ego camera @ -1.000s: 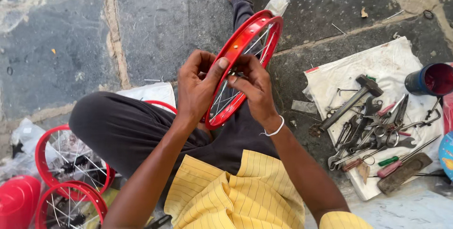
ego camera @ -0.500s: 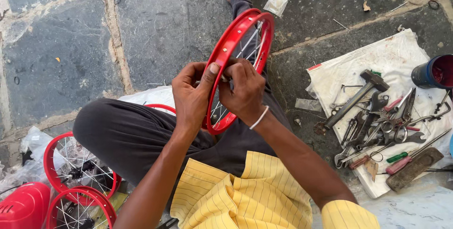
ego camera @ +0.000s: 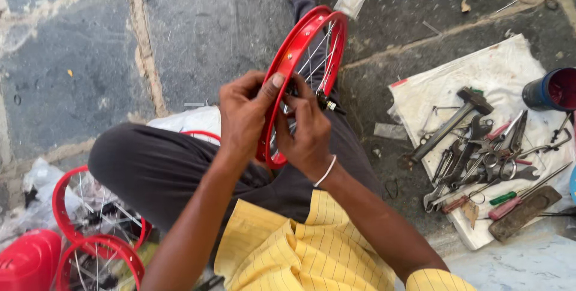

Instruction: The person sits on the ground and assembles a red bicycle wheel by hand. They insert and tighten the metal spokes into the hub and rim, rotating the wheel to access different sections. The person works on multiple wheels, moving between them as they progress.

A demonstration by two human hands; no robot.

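Near: spare red rims [ego camera: 90, 231] sit by the person's left knee. L hand [ego camera: 245, 114] grips the red spoked wheel rim [ego camera: 294, 57] upright over the lap, thumb on its edge; R hand [ego camera: 307, 130] pinches spokes inside. Farther right, hammer [ego camera: 453, 124] and wrenches lie on a white cloth [ego camera: 498, 69].

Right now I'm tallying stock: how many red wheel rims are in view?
3. One rim stands on the person's lap, held by the left hand and right hand. Two more rims lie at lower left. Others may be hidden outside the frame.
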